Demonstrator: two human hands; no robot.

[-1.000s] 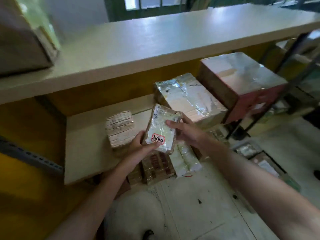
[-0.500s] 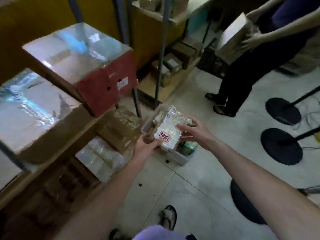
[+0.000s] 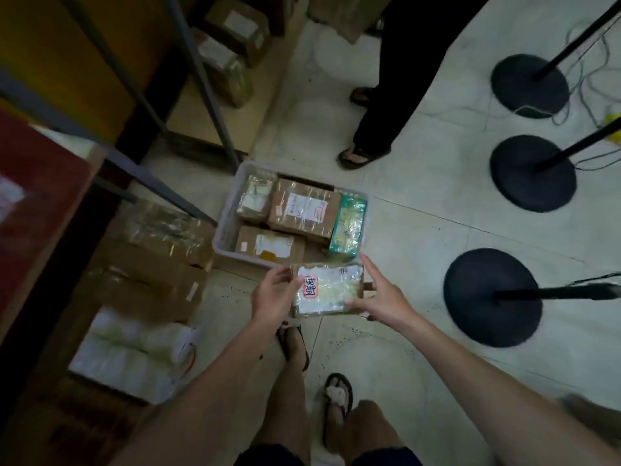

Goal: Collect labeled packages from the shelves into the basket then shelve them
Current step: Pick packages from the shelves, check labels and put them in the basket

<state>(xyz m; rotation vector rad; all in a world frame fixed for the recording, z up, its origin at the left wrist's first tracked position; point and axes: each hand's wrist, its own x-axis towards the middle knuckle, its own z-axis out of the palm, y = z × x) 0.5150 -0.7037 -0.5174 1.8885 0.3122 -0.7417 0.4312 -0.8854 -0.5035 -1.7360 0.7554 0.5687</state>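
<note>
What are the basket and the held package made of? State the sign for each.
The basket looks like translucent whitish plastic: smooth moulded walls, rounded corners. The held package seems cardboard under clear glossy tape or film: brown edges show, top glints.

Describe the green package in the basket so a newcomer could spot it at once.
On the tiled floor beside the shelving stands a pale plastic basket of parcels. Along its right-hand wall lies the green package. It is the only green one; its neighbours are brown cardboard boxes.
</note>
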